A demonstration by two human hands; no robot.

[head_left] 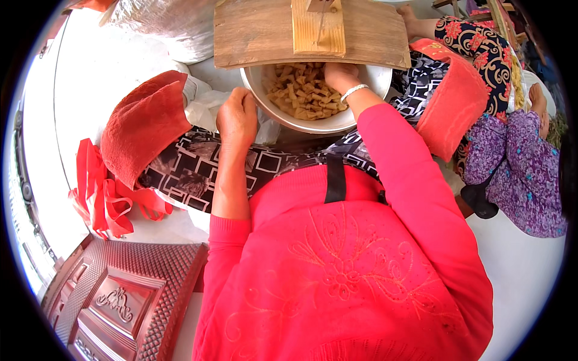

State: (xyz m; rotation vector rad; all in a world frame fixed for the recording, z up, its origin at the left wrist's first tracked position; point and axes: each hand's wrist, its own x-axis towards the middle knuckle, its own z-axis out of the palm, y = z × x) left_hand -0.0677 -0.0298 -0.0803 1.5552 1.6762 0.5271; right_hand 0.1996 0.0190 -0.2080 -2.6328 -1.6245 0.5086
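A wide pale metal basin sits between my knees, holding many small tan-brown pieces that look like cut, dried food. My right hand reaches into it at the far right, a white beaded bracelet on the wrist. Its fingers are hidden among the pieces and below the edge of a wooden board, which covers the far part of the basin. Just left of the rim my left hand is closed in a fist over my left thigh. Whatever it may hold is hidden.
Red cloths lie over both knees. A clear plastic bag is beside the basin, and a large filled bag stands beyond. Red straps and a dark brown carved panel are at left. Another person's purple-clothed leg is at right.
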